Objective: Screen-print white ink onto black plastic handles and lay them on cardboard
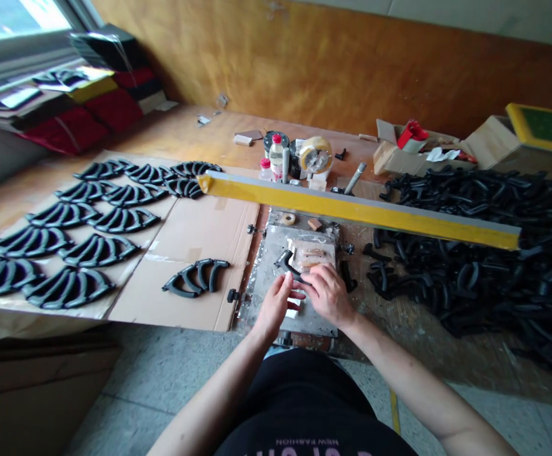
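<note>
Over the metal plate (pixel 263 278), both hands are closed on one curved black tubular piece (pixel 286 259). My left hand (pixel 279 301) pinches its lower part, and my right hand (pixel 329 292) grips its right end. The piece's branched upper end sticks out up and to the left. Behind my right hand, a clear bag (pixel 326 244) lies on the plate. A partly joined fan of black pieces (pixel 199 277) rests on cardboard to the left. Further left are several fuller black fans (pixel 85 250) in rows.
A yellow-and-grey bar (pixel 361 210) crosses above the plate. Behind it stand a red-capped bottle (pixel 276 155) and a tape roll (pixel 316 156). Loose black pieces (pixel 470 253) are heaped at right, near an open carton (pixel 390 152). Stacked red and black bundles (pixel 109 104) sit by the window.
</note>
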A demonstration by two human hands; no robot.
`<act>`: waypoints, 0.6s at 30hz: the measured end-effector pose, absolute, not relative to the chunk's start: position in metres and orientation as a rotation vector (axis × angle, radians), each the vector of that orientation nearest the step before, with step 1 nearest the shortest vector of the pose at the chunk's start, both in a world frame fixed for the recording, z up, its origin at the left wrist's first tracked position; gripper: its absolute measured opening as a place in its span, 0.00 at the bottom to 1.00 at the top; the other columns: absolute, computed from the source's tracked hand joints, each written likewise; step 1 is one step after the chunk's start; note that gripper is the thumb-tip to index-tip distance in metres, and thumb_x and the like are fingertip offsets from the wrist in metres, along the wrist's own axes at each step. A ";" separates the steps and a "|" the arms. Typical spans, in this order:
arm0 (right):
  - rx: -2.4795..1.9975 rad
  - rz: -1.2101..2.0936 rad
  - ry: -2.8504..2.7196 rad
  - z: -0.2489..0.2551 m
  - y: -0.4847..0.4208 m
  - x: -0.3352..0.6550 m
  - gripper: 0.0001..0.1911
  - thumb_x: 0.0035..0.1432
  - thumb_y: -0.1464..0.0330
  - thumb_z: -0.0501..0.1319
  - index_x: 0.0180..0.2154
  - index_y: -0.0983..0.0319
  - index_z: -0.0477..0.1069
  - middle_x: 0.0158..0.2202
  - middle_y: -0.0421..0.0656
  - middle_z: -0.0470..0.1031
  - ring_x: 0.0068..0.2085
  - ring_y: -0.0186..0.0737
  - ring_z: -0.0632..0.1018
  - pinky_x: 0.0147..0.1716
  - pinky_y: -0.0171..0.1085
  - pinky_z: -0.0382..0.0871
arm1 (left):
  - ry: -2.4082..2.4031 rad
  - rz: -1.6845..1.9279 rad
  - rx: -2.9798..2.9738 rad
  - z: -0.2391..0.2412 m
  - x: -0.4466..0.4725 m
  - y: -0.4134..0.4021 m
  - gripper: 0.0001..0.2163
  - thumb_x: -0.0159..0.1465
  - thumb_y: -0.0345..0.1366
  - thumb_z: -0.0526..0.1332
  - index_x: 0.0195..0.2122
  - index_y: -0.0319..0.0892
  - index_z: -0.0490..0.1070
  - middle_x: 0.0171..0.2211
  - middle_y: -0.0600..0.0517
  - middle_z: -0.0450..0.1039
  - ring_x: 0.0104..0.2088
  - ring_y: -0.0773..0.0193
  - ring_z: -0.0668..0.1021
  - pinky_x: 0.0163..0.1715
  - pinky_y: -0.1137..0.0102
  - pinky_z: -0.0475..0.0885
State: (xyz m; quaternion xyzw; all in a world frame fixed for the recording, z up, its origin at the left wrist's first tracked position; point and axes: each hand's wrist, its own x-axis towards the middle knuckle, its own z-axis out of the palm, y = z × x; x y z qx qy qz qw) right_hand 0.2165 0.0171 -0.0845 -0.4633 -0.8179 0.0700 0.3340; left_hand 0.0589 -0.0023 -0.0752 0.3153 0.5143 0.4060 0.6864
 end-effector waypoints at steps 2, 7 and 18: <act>-1.158 0.161 -2.118 -0.082 0.000 0.204 0.07 0.61 0.69 0.60 0.42 0.56 0.74 0.36 0.47 0.73 0.41 0.46 0.73 0.43 0.48 0.72 | 1.176 1.001 0.723 -0.071 0.058 -0.006 0.21 0.57 0.57 0.61 0.33 0.41 0.66 0.28 0.55 0.68 0.28 0.67 0.73 0.24 0.74 0.69; -1.117 0.175 -2.058 -0.092 -0.016 0.187 0.09 0.59 0.70 0.62 0.42 0.53 0.73 0.35 0.46 0.72 0.40 0.47 0.75 0.40 0.49 0.75 | 1.175 1.067 0.814 -0.069 0.042 -0.013 0.18 0.58 0.52 0.63 0.32 0.42 0.63 0.26 0.57 0.64 0.26 0.70 0.70 0.24 0.75 0.68; -1.052 0.205 -2.091 -0.100 -0.022 0.170 0.11 0.58 0.72 0.62 0.44 0.53 0.70 0.37 0.46 0.72 0.41 0.47 0.74 0.41 0.49 0.74 | 1.249 1.064 0.833 -0.077 0.022 -0.028 0.16 0.59 0.51 0.62 0.33 0.44 0.64 0.26 0.58 0.65 0.27 0.68 0.72 0.25 0.73 0.69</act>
